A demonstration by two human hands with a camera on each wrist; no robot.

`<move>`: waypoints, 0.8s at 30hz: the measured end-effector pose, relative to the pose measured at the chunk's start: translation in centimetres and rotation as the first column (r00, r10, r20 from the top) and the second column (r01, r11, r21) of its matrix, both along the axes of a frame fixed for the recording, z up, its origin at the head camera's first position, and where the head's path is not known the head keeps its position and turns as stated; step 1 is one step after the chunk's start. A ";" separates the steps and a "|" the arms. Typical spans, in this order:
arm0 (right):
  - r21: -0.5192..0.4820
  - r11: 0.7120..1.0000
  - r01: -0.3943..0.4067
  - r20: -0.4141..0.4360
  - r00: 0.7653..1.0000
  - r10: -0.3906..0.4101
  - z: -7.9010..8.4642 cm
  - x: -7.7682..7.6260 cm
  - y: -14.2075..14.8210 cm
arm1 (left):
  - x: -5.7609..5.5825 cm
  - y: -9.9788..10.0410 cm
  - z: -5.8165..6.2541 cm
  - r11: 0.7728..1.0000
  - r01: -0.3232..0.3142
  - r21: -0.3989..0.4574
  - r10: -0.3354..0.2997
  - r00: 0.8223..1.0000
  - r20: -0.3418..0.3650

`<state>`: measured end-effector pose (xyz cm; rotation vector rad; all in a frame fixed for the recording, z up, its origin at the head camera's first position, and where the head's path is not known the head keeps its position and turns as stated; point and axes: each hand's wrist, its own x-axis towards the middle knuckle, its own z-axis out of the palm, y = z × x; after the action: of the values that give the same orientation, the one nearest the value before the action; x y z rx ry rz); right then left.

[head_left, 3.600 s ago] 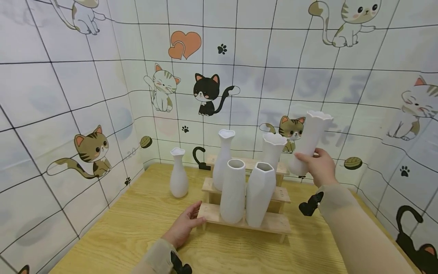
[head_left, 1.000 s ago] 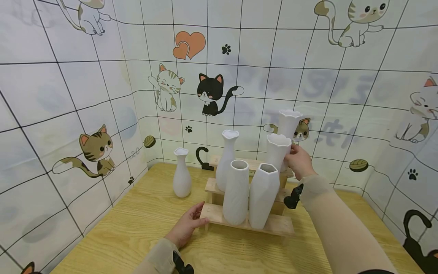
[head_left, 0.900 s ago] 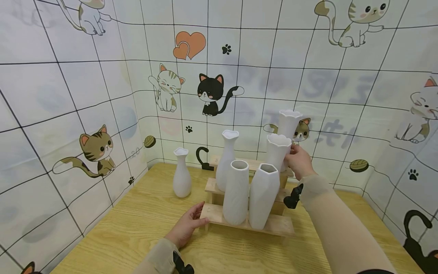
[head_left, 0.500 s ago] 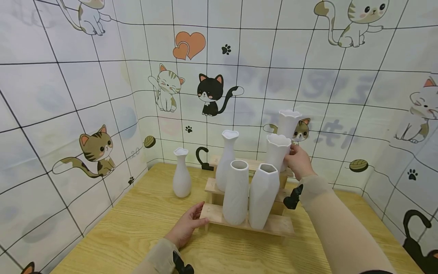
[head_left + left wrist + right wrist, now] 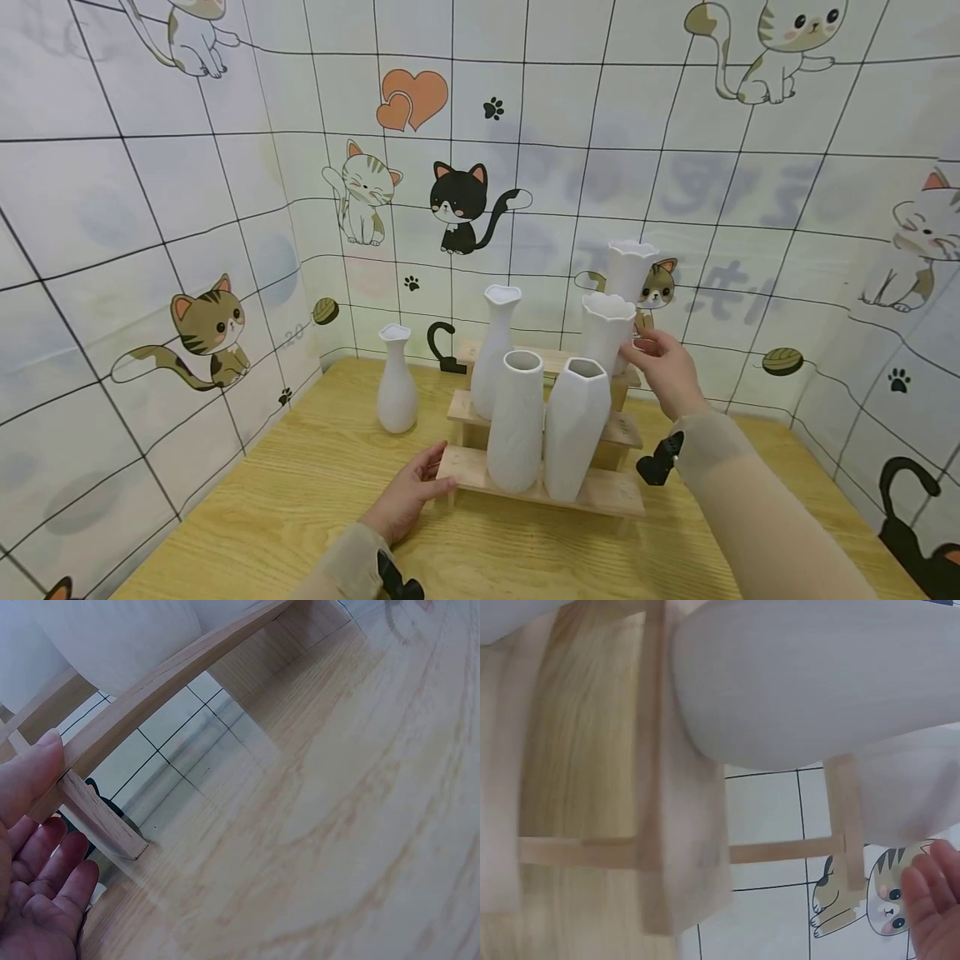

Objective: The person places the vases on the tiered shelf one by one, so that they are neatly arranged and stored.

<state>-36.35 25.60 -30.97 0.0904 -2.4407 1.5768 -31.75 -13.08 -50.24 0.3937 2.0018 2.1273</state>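
Observation:
A three-tier wooden stand (image 5: pixel 463 468) holds several white vases. My left hand (image 5: pixel 408 497) grips the left end of its lowest tier, thumb (image 5: pixel 45 754) on the edge and fingers below. At the back right, a frilled-rim vase (image 5: pixel 628 271) stands on the top tier, partly hidden behind another frilled-rim vase (image 5: pixel 606 329). My right hand (image 5: pixel 663 371) is beside these two, its fingers loosened; in the right wrist view the fingers (image 5: pixel 922 889) are apart from the vase. A slim-necked vase (image 5: pixel 491 367) is on the middle tier; a cylindrical vase (image 5: pixel 515 433) and a faceted vase (image 5: pixel 577 437) occupy the front tier.
Left of the stand, a small narrow-necked vase (image 5: pixel 397 392) stands upright on the wood-grain table (image 5: pixel 300 492). Behind the table rises a wall covering (image 5: pixel 555 192) with a grid and cartoon cats, close to the stand's back.
Earlier my right hand held the frilled-rim vase up at the right; the vase now stands on the top tier. In the last half second the hand loosened and drew slightly right. The left hand stayed put.

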 end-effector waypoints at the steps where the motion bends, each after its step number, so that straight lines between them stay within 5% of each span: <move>1: -0.006 1.000 0.009 -0.009 1.000 -0.009 -0.2 0.2 0.2 | 0.0 0.0 0.0 1.000 0.000 0.000 0.000 1.000 0.000; 12: -0.107 0.981 0.160 -0.068 0.983 -0.168 -3.1 2.8 1.7 | 0.0 0.1 0.1 1.000 0.000 -0.006 0.000 1.000 -0.009; 24: -0.186 0.971 0.151 -0.036 0.986 -0.161 -8.1 6.2 2.6 | 0.2 0.1 0.2 1.000 -0.007 -0.012 0.006 1.000 -0.007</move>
<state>-30.12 28.21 -39.08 -0.0900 -2.1938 1.6964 -31.56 -12.94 -50.03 0.3937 2.0214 2.1196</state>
